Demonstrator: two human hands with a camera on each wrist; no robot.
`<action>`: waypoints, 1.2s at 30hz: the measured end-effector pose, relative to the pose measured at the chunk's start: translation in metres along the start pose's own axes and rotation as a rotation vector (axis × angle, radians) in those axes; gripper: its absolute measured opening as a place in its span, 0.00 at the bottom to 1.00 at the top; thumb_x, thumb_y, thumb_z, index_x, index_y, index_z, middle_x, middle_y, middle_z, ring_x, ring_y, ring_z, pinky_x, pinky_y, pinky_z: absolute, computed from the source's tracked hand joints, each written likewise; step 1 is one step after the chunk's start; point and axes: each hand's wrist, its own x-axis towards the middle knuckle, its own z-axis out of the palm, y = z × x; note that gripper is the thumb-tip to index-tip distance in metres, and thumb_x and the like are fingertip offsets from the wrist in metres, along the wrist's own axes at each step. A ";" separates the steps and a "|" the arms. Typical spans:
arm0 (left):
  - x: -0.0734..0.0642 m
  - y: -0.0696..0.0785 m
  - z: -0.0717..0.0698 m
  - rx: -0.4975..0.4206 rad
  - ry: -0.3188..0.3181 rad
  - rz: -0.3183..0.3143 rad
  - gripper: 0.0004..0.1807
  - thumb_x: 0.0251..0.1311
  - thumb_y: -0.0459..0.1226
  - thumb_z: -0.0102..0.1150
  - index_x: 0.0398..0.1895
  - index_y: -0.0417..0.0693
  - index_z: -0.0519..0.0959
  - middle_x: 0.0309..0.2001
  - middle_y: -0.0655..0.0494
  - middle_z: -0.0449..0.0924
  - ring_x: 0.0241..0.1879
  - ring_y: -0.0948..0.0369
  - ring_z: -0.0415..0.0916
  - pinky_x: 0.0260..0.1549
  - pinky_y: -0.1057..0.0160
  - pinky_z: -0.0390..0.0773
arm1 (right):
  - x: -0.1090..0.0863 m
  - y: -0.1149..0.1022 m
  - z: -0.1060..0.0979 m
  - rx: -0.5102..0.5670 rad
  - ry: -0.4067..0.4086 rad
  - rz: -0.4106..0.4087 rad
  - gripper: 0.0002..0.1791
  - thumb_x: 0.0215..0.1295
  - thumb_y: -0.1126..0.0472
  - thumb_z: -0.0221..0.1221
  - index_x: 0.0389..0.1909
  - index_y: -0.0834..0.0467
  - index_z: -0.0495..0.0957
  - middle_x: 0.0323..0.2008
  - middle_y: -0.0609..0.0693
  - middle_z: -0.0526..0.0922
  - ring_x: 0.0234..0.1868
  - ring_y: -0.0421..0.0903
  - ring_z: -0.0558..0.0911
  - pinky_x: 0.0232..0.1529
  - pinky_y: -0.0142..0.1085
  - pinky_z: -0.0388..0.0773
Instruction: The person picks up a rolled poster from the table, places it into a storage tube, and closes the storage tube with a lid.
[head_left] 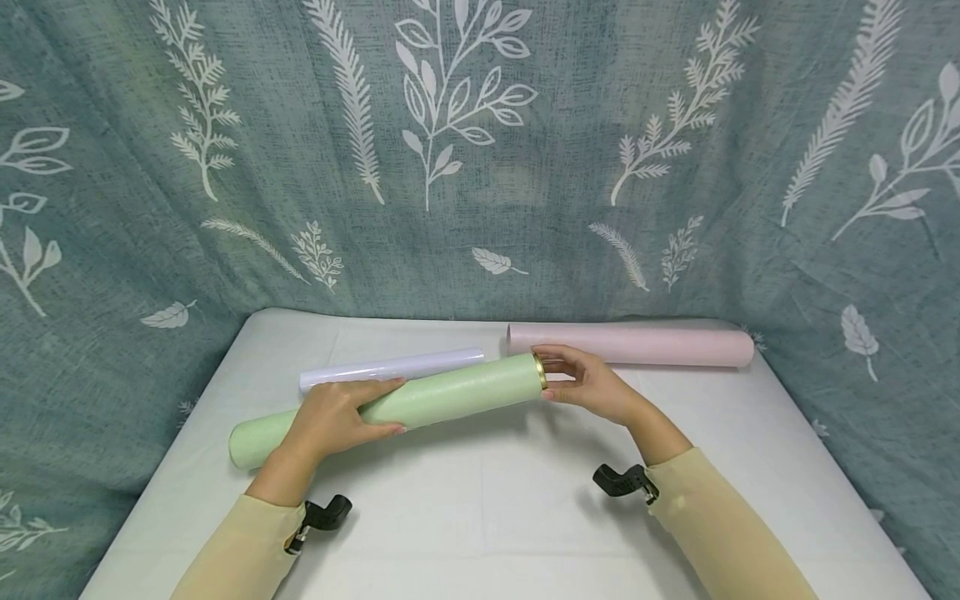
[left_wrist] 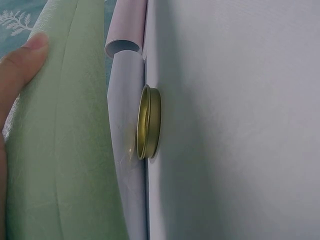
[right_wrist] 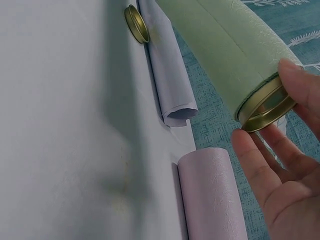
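Observation:
A pale green tube is held at a slant above the table, its right end higher. My left hand grips it left of the middle, fingers over the far side and thumb along the near side. At the tube's right end, my right hand pinches a gold metal lid between thumb and fingers. This lid sits at the tube's mouth with its rim showing. A second gold lid stands on edge on the table beside a lavender roll; the green tube hides it in the head view.
The lavender roll lies just behind the green tube. A pink hollow tube lies along the back right edge of the white-covered table. Behind the table hangs a teal leaf-patterned curtain. Black wrist mounts stick out from both sleeves.

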 end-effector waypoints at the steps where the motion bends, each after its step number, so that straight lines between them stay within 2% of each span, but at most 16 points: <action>1: 0.000 0.000 0.000 0.000 0.000 -0.001 0.37 0.40 0.60 0.77 0.58 0.62 0.84 0.47 0.58 0.88 0.36 0.55 0.87 0.29 0.55 0.81 | 0.000 0.000 0.000 0.002 -0.001 -0.001 0.40 0.61 0.68 0.68 0.73 0.66 0.62 0.70 0.58 0.68 0.67 0.58 0.71 0.60 0.38 0.76; 6: -0.001 0.000 -0.001 -0.005 0.004 -0.005 0.38 0.38 0.60 0.78 0.58 0.63 0.84 0.47 0.58 0.87 0.37 0.55 0.87 0.29 0.55 0.82 | -0.001 0.001 0.000 0.014 -0.005 -0.018 0.38 0.65 0.69 0.65 0.73 0.67 0.61 0.72 0.63 0.64 0.68 0.59 0.70 0.57 0.37 0.77; 12: 0.000 0.001 -0.001 -0.016 -0.015 -0.023 0.38 0.39 0.60 0.78 0.58 0.63 0.84 0.48 0.58 0.87 0.40 0.55 0.87 0.34 0.53 0.83 | -0.001 0.005 0.001 0.014 0.018 -0.032 0.36 0.66 0.69 0.64 0.72 0.70 0.62 0.70 0.63 0.67 0.64 0.50 0.76 0.57 0.37 0.78; 17: 0.002 0.003 -0.005 -0.045 -0.111 -0.097 0.38 0.44 0.63 0.74 0.62 0.66 0.81 0.52 0.59 0.86 0.46 0.54 0.85 0.41 0.51 0.82 | -0.002 0.005 0.002 0.012 0.040 -0.022 0.36 0.64 0.69 0.66 0.71 0.68 0.65 0.68 0.60 0.71 0.61 0.45 0.78 0.55 0.38 0.80; 22: 0.005 0.006 -0.010 -0.084 -0.222 -0.164 0.40 0.48 0.65 0.70 0.66 0.68 0.77 0.56 0.58 0.83 0.50 0.53 0.83 0.46 0.48 0.81 | -0.001 0.002 0.001 0.019 0.047 -0.021 0.37 0.63 0.68 0.67 0.71 0.69 0.65 0.67 0.57 0.72 0.61 0.47 0.78 0.54 0.38 0.80; 26: 0.007 0.007 -0.012 -0.115 -0.270 -0.214 0.41 0.48 0.67 0.69 0.67 0.69 0.76 0.58 0.56 0.82 0.52 0.51 0.82 0.48 0.47 0.80 | 0.000 -0.003 0.002 0.026 0.044 -0.015 0.37 0.62 0.68 0.68 0.71 0.69 0.64 0.68 0.58 0.71 0.61 0.48 0.78 0.54 0.38 0.80; 31: 0.008 0.009 -0.014 -0.127 -0.285 -0.260 0.41 0.47 0.68 0.68 0.67 0.72 0.75 0.58 0.57 0.82 0.54 0.51 0.81 0.50 0.46 0.78 | 0.002 -0.008 0.002 0.006 0.042 0.002 0.37 0.62 0.67 0.68 0.71 0.67 0.66 0.69 0.61 0.70 0.62 0.48 0.78 0.53 0.38 0.80; 36: 0.008 0.010 -0.014 -0.118 -0.272 -0.267 0.40 0.47 0.68 0.69 0.66 0.73 0.76 0.57 0.57 0.83 0.52 0.52 0.82 0.47 0.47 0.79 | 0.005 -0.010 0.002 0.019 0.038 0.019 0.38 0.60 0.67 0.70 0.70 0.68 0.66 0.69 0.62 0.69 0.63 0.52 0.76 0.53 0.38 0.80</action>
